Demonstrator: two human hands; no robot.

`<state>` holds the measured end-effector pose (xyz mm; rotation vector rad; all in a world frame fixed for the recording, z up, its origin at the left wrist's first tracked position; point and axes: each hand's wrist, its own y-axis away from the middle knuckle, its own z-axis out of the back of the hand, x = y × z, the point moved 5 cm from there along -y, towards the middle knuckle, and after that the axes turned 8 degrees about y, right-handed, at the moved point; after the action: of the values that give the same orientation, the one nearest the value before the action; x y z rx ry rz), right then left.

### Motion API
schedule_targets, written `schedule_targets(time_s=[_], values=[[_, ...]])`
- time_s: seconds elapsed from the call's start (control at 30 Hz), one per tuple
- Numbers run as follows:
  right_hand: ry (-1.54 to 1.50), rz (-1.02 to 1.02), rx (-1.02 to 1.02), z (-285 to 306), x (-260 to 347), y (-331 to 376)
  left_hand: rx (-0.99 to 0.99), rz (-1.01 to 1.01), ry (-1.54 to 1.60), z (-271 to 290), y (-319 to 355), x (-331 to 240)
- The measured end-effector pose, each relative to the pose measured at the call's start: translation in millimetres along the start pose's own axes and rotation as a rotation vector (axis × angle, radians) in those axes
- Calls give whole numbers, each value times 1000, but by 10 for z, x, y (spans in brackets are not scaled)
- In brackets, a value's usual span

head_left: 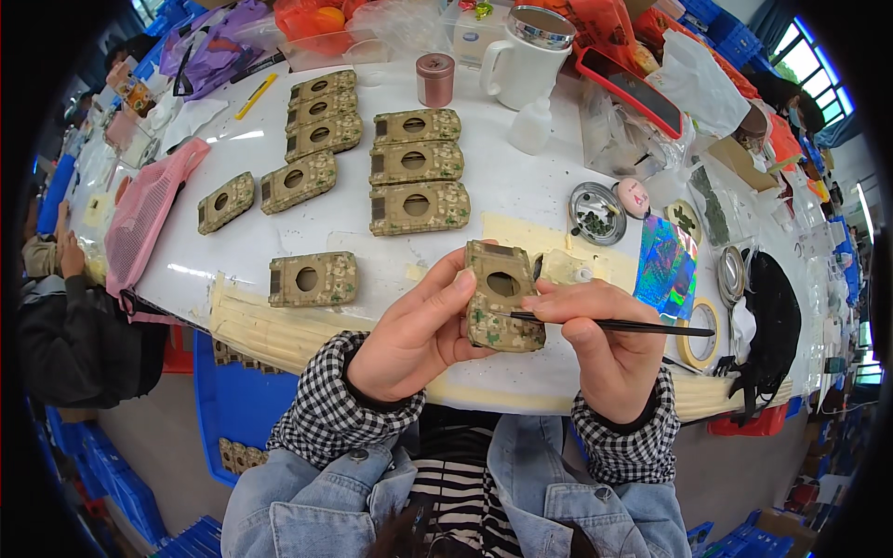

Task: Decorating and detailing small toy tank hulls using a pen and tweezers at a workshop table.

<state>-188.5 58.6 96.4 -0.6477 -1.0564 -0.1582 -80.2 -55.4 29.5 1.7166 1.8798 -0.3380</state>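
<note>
My left hand (414, 325) grips a camouflage-patterned toy tank hull (510, 330) by its left side, fingers beneath and thumb near the upper left edge. A round hole shows in the hull's top. My right hand (614, 349) pinches a slim black pointed tool (642, 325); whether it is a fine brush or tweezers I cannot tell. Its thin tip meets the hull's surface just below the hole. One similar hull (313, 279) lies on the table to the left. Several more stand farther off, including a nearby row (420, 207) and one at the left (226, 203).
Right of the hull sit a round metal dish (579, 200) of dark green bits, a shiny holographic sheet (665, 279) and a tape roll (711, 346). A white mug (526, 65), squeeze bottle (531, 128) and red-cased phone (633, 90) stand farther back. A pink mesh bag (153, 219) lies left.
</note>
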Motion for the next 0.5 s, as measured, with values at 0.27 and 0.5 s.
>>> schedule_targets(time_s=[0.27, 0.5], values=[[10, 9, 11, -1, 5, -2, 8, -2, 8, 7, -5, 5], [15, 21, 4, 4, 6, -4, 4, 1, 5, 15, -7, 7]])
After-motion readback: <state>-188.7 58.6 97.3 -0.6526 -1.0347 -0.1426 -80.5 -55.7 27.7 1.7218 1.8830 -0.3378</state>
